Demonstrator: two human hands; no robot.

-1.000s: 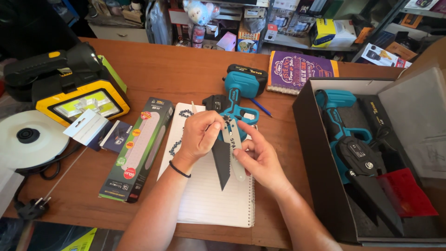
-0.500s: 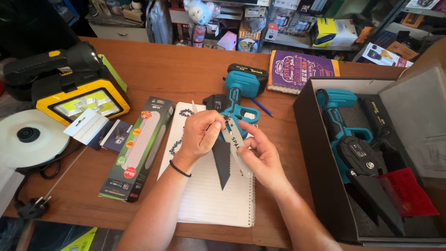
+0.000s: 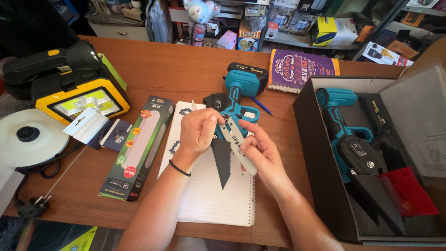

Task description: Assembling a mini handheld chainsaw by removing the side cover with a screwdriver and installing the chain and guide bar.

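Both forearms come up from the near edge of the wooden table (image 3: 176,69) and meet over a spiral notebook (image 3: 209,195) that lies open on it. The left hand (image 3: 197,132) is curled, knuckles up, with a dark band at the wrist; its fingers are drawn together and its fingertips pinch the upper end of a flat silver guide bar (image 3: 238,146). The right hand (image 3: 260,155) lies palm-up and slightly tilted beneath the bar's lower half, thumb pressed along its edge and fingers loosely bent under it, so the bar is clamped between the two hands. The bar slants from upper left to lower right, just above the notebook.

Right behind the hands sits a teal cordless mini chainsaw (image 3: 239,93), its dark pointed blade cover (image 3: 222,162) reaching toward the near edge between the wrists. A loop of saw chain (image 3: 176,144) lies on the notebook's left margin.

Left of the notebook lies a long green-edged box (image 3: 137,146); farther left, a yellow-and-black work lamp (image 3: 69,88) and a white disc (image 3: 28,137). Toward the right edge stands an open black case (image 3: 325,186) holding a second teal saw (image 3: 341,121). A purple book (image 3: 299,69) rests near the far edge.
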